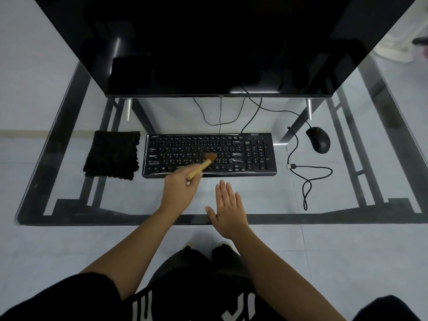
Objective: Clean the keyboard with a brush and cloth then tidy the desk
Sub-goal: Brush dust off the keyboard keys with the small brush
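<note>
A black keyboard (252,156) lies across the middle of the glass desk (266,195). My left hand (179,189) grips the wooden handle of a small brush (201,167), and the brush's brown bristles rest on the keys near the keyboard's centre. My right hand (228,210) is flat on the glass in front of the keyboard, fingers spread, holding nothing. A folded black cloth (112,155) sits on the desk just left of the keyboard.
A large dark monitor (208,42) stands behind the keyboard. A black mouse (318,139) lies at the right, and a loose USB cable (308,179) coils between it and the keyboard. Cables (220,112) trail from under the monitor.
</note>
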